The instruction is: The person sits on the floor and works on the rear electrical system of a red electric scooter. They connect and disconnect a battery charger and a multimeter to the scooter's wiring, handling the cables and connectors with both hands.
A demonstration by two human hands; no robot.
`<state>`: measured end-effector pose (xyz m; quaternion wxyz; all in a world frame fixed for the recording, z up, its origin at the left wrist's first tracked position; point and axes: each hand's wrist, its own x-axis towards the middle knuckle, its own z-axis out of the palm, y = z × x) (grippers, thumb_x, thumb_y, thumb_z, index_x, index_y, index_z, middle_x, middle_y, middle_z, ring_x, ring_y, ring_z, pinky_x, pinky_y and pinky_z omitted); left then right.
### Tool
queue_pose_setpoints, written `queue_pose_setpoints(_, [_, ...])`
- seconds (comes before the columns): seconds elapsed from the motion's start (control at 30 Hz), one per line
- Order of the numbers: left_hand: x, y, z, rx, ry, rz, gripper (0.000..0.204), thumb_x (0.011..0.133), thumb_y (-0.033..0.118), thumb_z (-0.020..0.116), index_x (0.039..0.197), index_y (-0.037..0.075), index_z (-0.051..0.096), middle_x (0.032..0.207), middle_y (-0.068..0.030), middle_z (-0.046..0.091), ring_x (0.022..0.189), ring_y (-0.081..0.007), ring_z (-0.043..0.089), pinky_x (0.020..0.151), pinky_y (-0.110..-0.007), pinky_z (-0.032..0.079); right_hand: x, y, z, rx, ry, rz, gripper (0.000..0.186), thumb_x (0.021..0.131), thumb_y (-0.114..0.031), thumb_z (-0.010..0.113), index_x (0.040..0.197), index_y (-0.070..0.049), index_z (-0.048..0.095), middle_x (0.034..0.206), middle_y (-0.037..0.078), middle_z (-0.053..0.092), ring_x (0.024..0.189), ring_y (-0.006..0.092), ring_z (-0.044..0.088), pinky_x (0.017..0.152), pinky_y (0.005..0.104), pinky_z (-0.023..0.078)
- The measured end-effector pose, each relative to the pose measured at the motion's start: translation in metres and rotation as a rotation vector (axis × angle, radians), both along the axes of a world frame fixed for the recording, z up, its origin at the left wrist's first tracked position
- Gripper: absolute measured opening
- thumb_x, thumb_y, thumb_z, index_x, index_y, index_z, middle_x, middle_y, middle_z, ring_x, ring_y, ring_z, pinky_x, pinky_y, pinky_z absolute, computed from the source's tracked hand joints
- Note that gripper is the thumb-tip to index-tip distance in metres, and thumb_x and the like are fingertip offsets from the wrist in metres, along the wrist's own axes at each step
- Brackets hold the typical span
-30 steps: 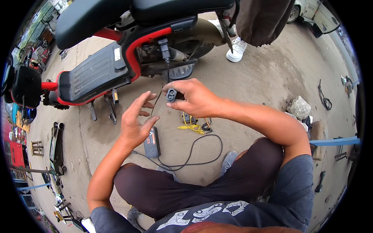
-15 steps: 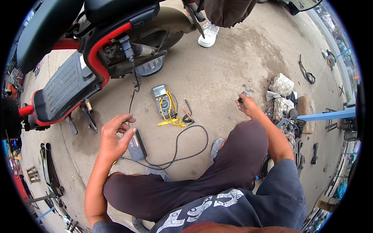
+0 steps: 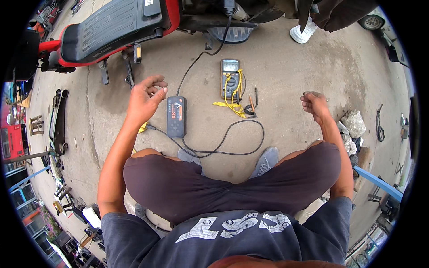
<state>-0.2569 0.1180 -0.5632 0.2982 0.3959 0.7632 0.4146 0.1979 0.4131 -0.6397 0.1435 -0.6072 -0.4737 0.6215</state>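
My left hand hovers by the upper left of a black charger brick with orange markings. Its fingers are loosely bent, thumb apart, and it holds nothing. My right hand is out to the right over the concrete, fingers curled in; whatever they may hold is hidden. Between my hands lies a grey digital multimeter, its display lit, with a yellow strap around it. Beside it are the test probes, one dark and one orange. A black cable runs from the charger to a plug on the scooter.
A red and black electric scooter stands at the far left. Another person's white shoe is beyond the multimeter. Rocks and a blue bar are on the right. The charger's other cable loops before my feet.
The view has shifted, so the scooter and multimeter sit higher in it. A small black thing seen in my right hand earlier no longer shows. My left hand stays near the charger.
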Motion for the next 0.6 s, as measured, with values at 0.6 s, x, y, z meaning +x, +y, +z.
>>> queue_pose_setpoints(0.6, [-0.071,-0.226,-0.143,-0.421,0.259,0.453,0.044,0.080,0.012,0.073,0.118,-0.007,0.062,0.103,-0.0199,0.071,0.086,-0.0272,0.070,0.077,-0.037,0.055,-0.271,-0.097,0.071,0.343,-0.309,1.605,0.032,0.088,-0.028,0.065,0.090,0.004,0.069,0.085,0.019,0.070,0.082,0.0292,0.069,0.075,0.0401,0.054])
